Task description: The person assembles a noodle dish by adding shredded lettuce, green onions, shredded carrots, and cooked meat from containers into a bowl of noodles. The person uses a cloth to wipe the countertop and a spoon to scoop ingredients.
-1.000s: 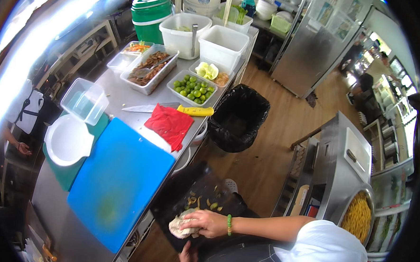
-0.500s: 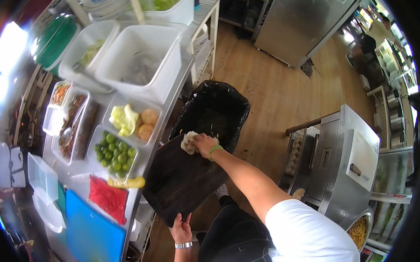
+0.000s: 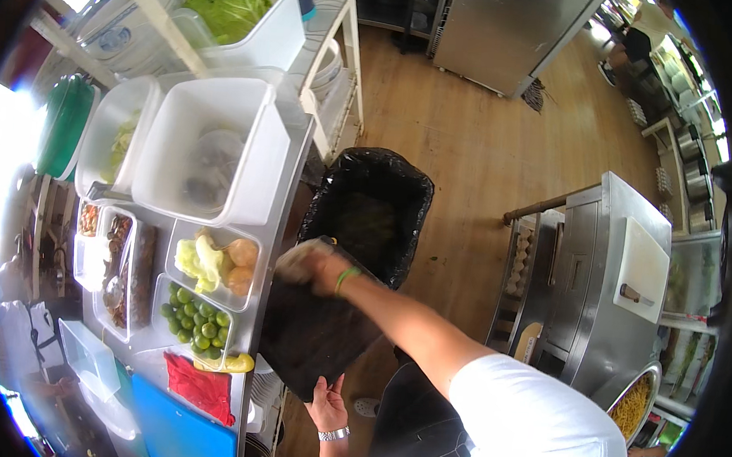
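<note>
My left hand (image 3: pixel 326 404), with a metal watch at the wrist, grips the near edge of a dark cutting board (image 3: pixel 315 329). The board's far end reaches over the near rim of a bin lined with a black bag (image 3: pixel 421 202). At the board's far left corner my right hand (image 3: pixel 326 274), green band on its wrist, is closed on a pale crumpled cloth (image 3: pixel 292 260) pressed against the surface. Motion blurs this hand and the cloth. Some scraps lie deep in the bin, hard to make out.
Left of the board runs a steel counter (image 3: pixel 289 187) with a tub of green limes (image 3: pixel 198 323), a tub of lettuce and round tan items (image 3: pixel 235 275), white bins (image 3: pixel 263 140), a red cloth (image 3: pixel 199 387) and a blue board (image 3: pixel 182 426). A steel cabinet (image 3: pixel 583 273) stands right.
My right hand has swept the cloth leftward and nearer across the board, toward the counter. The left hand keeps its hold. The view has shifted slightly.
</note>
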Demonstrator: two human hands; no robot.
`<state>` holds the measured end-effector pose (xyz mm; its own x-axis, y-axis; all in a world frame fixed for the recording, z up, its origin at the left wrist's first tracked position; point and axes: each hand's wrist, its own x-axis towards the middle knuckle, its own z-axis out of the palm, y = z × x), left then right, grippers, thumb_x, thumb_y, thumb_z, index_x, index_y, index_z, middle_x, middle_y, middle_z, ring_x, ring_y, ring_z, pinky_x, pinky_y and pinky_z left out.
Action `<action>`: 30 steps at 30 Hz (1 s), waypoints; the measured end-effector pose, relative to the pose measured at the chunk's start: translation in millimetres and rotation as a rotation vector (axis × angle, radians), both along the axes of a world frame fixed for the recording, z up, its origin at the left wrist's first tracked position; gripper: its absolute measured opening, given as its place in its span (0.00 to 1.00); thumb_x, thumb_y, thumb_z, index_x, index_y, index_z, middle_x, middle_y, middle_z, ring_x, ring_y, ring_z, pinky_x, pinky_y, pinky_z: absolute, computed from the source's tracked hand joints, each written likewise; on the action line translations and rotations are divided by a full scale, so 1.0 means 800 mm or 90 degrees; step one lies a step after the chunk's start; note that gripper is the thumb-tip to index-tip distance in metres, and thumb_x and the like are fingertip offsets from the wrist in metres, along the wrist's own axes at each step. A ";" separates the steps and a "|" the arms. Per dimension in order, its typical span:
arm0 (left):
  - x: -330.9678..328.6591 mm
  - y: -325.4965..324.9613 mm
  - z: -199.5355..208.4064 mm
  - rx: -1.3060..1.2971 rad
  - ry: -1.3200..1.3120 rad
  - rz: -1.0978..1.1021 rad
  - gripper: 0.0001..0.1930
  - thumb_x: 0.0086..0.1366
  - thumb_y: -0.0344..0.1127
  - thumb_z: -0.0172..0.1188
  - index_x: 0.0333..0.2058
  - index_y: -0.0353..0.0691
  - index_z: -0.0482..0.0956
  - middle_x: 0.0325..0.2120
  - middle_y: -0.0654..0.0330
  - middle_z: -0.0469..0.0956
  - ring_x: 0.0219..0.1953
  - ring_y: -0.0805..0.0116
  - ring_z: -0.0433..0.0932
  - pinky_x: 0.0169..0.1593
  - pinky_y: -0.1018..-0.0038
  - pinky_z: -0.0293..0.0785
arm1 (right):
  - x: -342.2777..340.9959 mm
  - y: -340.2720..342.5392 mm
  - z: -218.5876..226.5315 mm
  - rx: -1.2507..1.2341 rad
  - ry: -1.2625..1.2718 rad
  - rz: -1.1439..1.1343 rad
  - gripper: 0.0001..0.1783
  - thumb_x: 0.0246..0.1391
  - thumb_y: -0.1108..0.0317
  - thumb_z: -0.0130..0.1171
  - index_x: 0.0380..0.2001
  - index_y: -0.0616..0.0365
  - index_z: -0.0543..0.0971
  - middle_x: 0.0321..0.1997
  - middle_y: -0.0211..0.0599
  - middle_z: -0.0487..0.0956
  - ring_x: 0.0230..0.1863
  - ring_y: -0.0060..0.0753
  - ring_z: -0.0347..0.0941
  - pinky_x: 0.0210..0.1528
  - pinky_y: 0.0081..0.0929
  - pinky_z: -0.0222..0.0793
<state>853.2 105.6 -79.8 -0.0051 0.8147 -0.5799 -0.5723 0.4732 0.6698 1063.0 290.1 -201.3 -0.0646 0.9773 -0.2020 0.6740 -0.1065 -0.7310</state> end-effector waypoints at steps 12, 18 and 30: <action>-0.005 -0.033 0.051 -0.160 -0.141 0.082 0.16 0.62 0.20 0.53 0.48 0.40 0.73 0.43 0.58 0.78 0.46 0.58 0.78 0.51 0.49 0.77 | 0.043 -0.179 0.124 -0.020 -0.124 0.208 0.31 0.43 0.69 0.58 0.55 0.37 0.73 0.62 0.34 0.68 0.62 0.45 0.63 0.63 0.43 0.60; -0.108 -0.144 0.140 -0.304 -0.113 0.102 0.15 0.64 0.26 0.53 0.50 0.30 0.71 0.46 0.49 0.76 0.51 0.56 0.75 0.58 0.55 0.72 | 0.196 -0.189 0.044 -0.273 -0.328 0.151 0.28 0.44 0.64 0.62 0.54 0.49 0.74 0.59 0.42 0.71 0.58 0.48 0.67 0.60 0.38 0.63; -0.242 -0.375 0.284 -0.245 0.185 0.742 0.15 0.63 0.27 0.53 0.49 0.34 0.72 0.45 0.49 0.76 0.51 0.50 0.74 0.54 0.49 0.73 | -0.042 -0.171 0.197 -0.781 0.042 0.396 0.17 0.60 0.75 0.50 0.53 0.60 0.72 0.45 0.39 0.79 0.41 0.38 0.77 0.32 0.34 0.76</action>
<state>659.6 -194.4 147.1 -0.7722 0.0198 -0.6351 -0.6354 -0.0209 0.7719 1029.0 153.1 -44.1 -0.4642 -0.0158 -0.8856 0.8158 -0.3971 -0.4205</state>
